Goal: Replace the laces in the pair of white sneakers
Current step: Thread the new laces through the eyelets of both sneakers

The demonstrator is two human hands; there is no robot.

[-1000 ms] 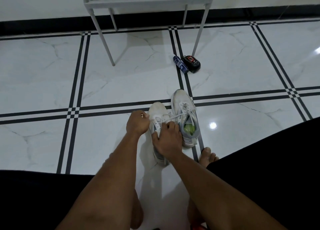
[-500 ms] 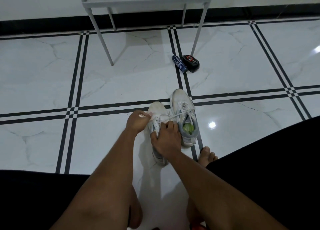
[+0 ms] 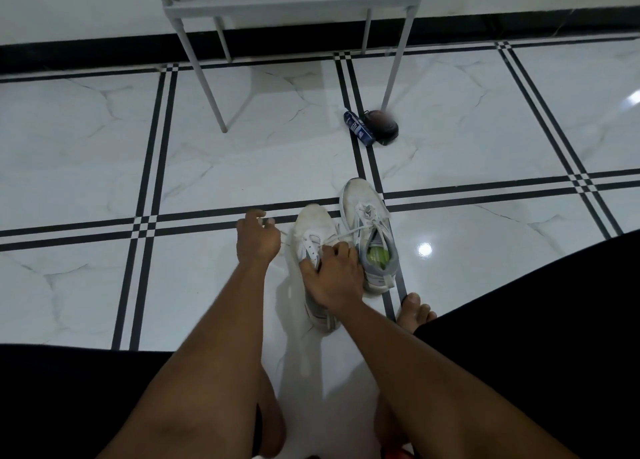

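Note:
Two white sneakers stand side by side on the tiled floor. My right hand (image 3: 332, 276) grips the near sneaker (image 3: 311, 224) over its tongue and eyelets, fingers curled. My left hand (image 3: 258, 237) is off to the left of that sneaker's toe, fingers curled, and appears to pinch a thin white lace (image 3: 286, 237) drawn out sideways. The far sneaker (image 3: 360, 200) has grey trim, a green insole and its own loose lace. Another lace strand (image 3: 351, 231) runs between the two shoes.
A blue tube (image 3: 358, 128) and a dark round object (image 3: 381, 126) lie on the floor beyond the shoes. White metal rack legs (image 3: 204, 77) stand at the back. My bare foot (image 3: 415, 311) rests right of the shoes; my black-clad legs flank the view.
My left hand has moved left, away from the near sneaker's eyelets, drawing the lace out. My right hand has stayed on the sneaker.

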